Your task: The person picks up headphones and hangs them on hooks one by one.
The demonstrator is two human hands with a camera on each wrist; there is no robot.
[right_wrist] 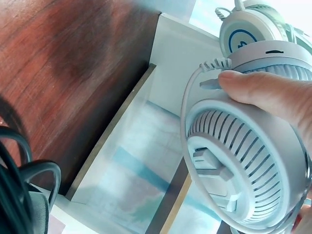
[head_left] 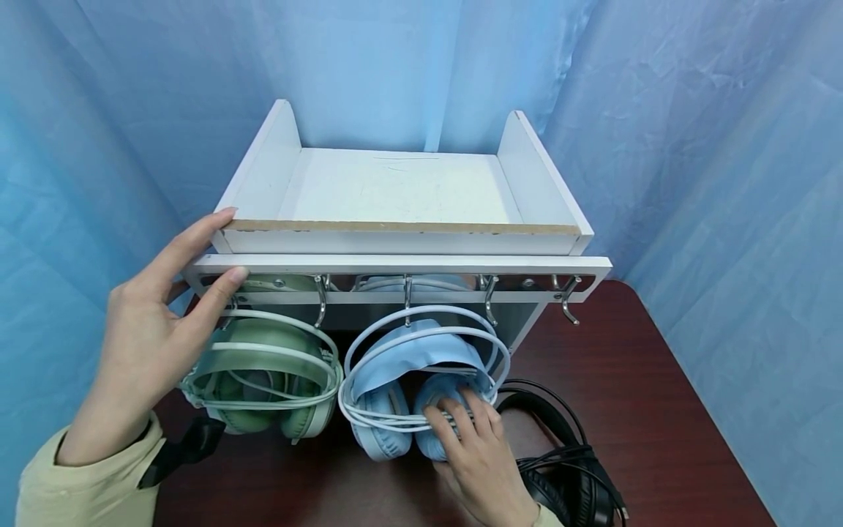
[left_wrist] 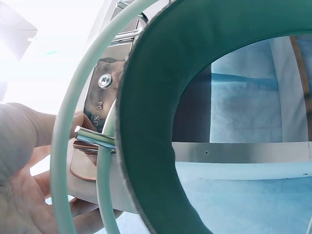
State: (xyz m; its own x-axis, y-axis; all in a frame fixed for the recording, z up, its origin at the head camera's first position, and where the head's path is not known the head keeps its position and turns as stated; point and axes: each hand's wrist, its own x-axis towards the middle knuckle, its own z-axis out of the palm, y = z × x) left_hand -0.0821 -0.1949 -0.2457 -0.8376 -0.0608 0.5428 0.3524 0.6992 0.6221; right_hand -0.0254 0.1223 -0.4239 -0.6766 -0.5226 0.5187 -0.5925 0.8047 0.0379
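A white wooden shelf [head_left: 395, 190] has a white rail [head_left: 408, 264] with several metal hooks along its front. My left hand [head_left: 145, 329] grips the rail's left end, thumb on the front and index finger up at the shelf's corner. Below that thumb, green headphones [head_left: 266, 334] hang from a hook by the headband; their green band [left_wrist: 151, 112] fills much of the left wrist view. Light blue headphones [head_left: 405, 359] are at the middle hook. My right hand [head_left: 477, 457] holds them by the right ear cup [right_wrist: 243, 161], thumb over its edge, fingers across the gathered cable.
Black headphones [head_left: 586, 483] with a bundled cable lie on the dark red wooden table [head_left: 665, 410], right of my right hand. Two hooks, one at the far right [head_left: 569, 300], carry nothing. Blue curtains [head_left: 421, 66] hang behind the shelf and on both sides.
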